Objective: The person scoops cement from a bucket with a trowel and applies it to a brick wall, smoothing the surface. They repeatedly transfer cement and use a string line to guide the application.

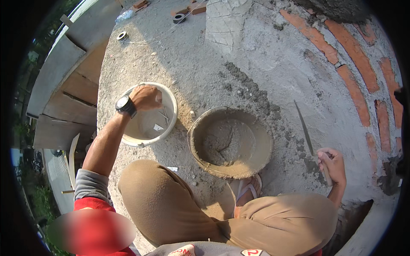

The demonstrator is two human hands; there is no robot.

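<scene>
My right hand (332, 164) is closed round the handle of a trowel (304, 128), whose thin blade shows nearly edge-on and points away from me, beside the plastered surface. With a watch on the wrist, my left hand (146, 97) reaches into a white bucket (172, 121). Its fingers are curled down; what they grip, if anything, is hidden. A small white scrap (158, 127) and some thin sticks lie at the bucket's bottom. Between my hands stands a mortar-crusted basin (196, 158) with wet grey mortar (228, 138) inside.
A brick wall (352, 64) with grey mortar joints rises on the right. Dropped mortar (252, 87) trails along the ground at its foot. Two rolls (122, 36) with string and several loose bricks (198, 8) lie far off. Boards (64, 98) border the drop at left.
</scene>
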